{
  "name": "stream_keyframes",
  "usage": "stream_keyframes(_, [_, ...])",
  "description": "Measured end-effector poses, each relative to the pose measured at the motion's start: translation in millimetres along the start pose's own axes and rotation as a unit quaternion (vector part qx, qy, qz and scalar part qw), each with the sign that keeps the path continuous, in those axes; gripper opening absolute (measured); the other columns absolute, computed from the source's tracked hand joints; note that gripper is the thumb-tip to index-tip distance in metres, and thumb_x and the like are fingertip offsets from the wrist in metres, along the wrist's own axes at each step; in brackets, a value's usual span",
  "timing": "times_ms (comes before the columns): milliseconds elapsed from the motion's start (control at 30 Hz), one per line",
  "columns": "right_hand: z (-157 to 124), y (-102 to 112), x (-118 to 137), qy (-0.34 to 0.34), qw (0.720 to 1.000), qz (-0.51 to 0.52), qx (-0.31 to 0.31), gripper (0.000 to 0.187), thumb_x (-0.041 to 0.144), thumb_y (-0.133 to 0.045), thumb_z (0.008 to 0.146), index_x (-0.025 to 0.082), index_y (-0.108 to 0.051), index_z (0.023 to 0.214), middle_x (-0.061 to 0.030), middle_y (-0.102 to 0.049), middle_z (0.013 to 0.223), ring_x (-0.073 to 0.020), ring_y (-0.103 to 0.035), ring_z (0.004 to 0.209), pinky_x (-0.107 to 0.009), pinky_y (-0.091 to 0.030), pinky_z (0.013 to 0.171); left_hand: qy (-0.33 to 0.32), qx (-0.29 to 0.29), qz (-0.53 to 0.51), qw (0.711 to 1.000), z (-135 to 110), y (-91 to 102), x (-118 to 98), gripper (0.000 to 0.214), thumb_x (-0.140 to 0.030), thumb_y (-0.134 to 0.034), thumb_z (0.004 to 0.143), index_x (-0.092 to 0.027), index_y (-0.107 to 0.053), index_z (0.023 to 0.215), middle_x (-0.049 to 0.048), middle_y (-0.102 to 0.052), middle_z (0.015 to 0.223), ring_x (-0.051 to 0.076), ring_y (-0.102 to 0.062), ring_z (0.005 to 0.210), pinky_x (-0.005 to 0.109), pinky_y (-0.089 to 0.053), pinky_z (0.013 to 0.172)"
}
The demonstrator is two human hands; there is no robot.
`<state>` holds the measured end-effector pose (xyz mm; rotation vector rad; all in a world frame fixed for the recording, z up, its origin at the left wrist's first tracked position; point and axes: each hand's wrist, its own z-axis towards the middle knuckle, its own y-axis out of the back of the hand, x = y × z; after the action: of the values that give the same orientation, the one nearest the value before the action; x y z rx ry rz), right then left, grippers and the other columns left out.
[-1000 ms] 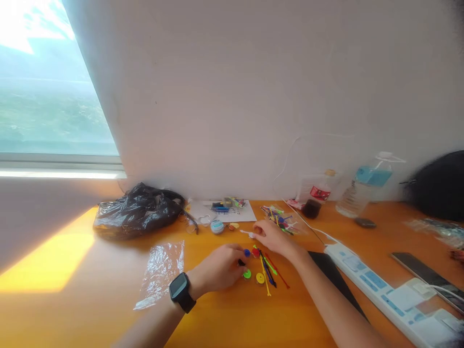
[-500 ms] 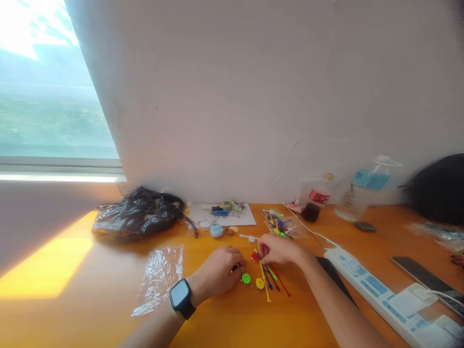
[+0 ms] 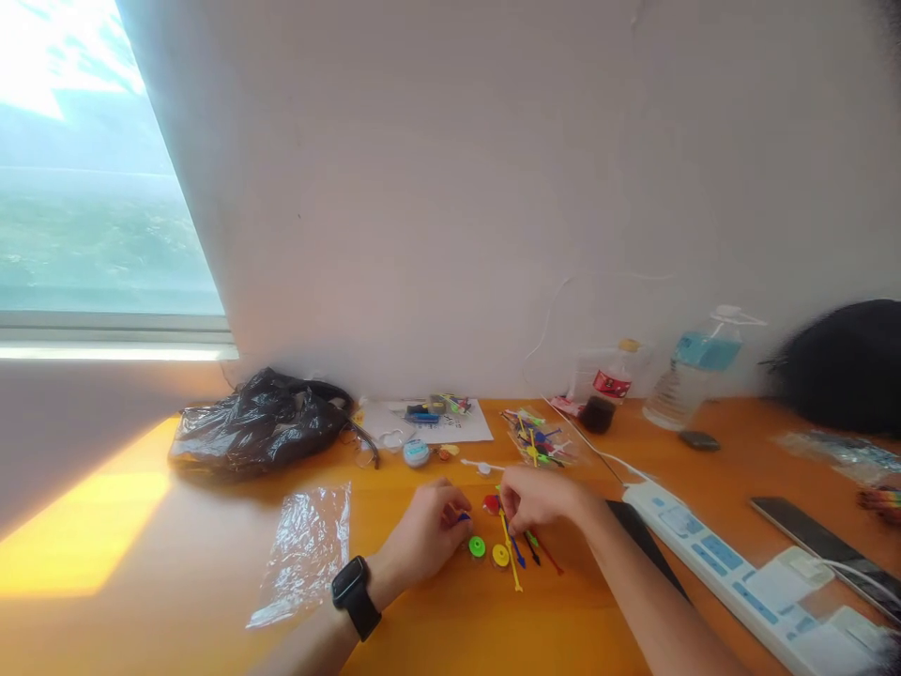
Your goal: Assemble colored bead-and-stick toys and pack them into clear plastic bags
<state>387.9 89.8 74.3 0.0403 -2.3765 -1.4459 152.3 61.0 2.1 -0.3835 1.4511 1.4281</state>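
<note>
My left hand (image 3: 431, 528) is closed, fingertips around a small blue piece (image 3: 463, 516) that is mostly hidden. Next to its fingers lies a green disc (image 3: 477, 546), and a yellow disc (image 3: 500, 556) is just to the right. My right hand (image 3: 539, 498) reaches over a fan of thin plastic arrows, its fingers pinched together; whether one is between them I cannot make out. Below that hand show a yellow arrow (image 3: 513, 568), a blue arrow (image 3: 519, 554), a black arrow (image 3: 535, 554) and a red arrow (image 3: 553, 558). A red disc (image 3: 491, 504) sits left of the right fingers.
A clear plastic bag (image 3: 302, 554) lies at left, a black bag (image 3: 260, 422) behind it. At the back are a white sheet (image 3: 468, 432), a round tin (image 3: 416, 453) and a bag of coloured parts (image 3: 539, 437). Bottles and a power strip (image 3: 710, 554) stand at right.
My right hand has moved slightly nearer over the arrows. The left fingers have shifted, so more of the blue piece shows. The watch screen has gone dark, and the view has shifted slightly.
</note>
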Motion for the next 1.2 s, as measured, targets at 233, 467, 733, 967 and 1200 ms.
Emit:
stream_keyframes(233, [4.9, -3.7, 1.1, 0.016, 0.999, 0.005, -0.029, 0.011, 0.016, -0.076, 0.063, 0.02, -0.075, 0.073, -0.0013, -0.074, 0.071, -0.0165, -0.064, 0.061, -0.023, -0.035, 0.049, 0.031, -0.001, -0.076, 0.997, -2.4, -0.1, -4.8, 0.011, -0.025, -0.068, 0.083, -0.017, -0.072, 0.09, 0.0011, -0.069, 0.075, 0.015, -0.06, 0.065, 0.024, -0.042, 0.059])
stream_keyframes(467, [12.6, -10.2, -3.2, 0.041, 0.998, 0.003, -0.04, 0.01, 0.018, -0.073, 0.066, 0.021, -0.076, 0.075, -0.0017, -0.074, 0.069, -0.0171, -0.064, 0.06, -0.023, -0.037, 0.05, 0.055, -0.045, -0.174, 0.982, -1.3, -4.0, -3.4, 0.033, -0.045, -0.07, 0.088, -0.015, -0.072, 0.101, 0.0105, -0.076, 0.096, 0.022, -0.072, 0.079, 0.031, -0.055, 0.07])
stream_keyframes(733, [1.0, 4.7, -1.5, 0.06, 0.995, 0.056, -0.049, 0.008, 0.015, -0.071, 0.068, 0.019, -0.075, 0.075, -0.0023, -0.074, 0.073, -0.0161, -0.064, 0.063, -0.022, -0.037, 0.054, 0.077, -0.036, -0.311, 0.947, -1.1, 4.9, -8.2, 0.051, -0.064, -0.068, 0.086, -0.014, -0.069, 0.094, 0.0062, -0.074, 0.076, 0.019, -0.071, 0.069, 0.031, -0.058, 0.069])
stream_keyframes(967, [-15.1, 18.0, 0.7, 0.114, 0.967, 0.134, -0.182, 0.005, 0.021, -0.067, 0.075, 0.018, -0.065, 0.072, -0.0013, -0.068, 0.07, -0.0163, -0.06, 0.066, -0.025, -0.038, 0.057, 0.107, -0.051, -0.286, 0.951, -1.9, 6.3, -9.9, 0.033, -0.033, -0.08, 0.077, -0.014, -0.071, 0.102, 0.0076, -0.077, 0.091, 0.022, -0.073, 0.082, 0.032, -0.057, 0.078])
stream_keyframes(1200, [-37.6, -49.4, 35.5, 0.147, 0.866, 0.425, -0.218, 0.023, 0.04, -0.071, 0.086, 0.021, -0.06, 0.088, -0.0033, -0.069, 0.089, -0.0192, -0.068, 0.081, -0.03, -0.053, 0.073, 0.072, -0.096, -0.224, 0.967, -29.0, 10.5, -13.4, 0.025, -0.033, -0.071, 0.084, -0.016, -0.073, 0.103, 0.0098, -0.077, 0.103, 0.023, -0.072, 0.092, 0.035, -0.056, 0.085])
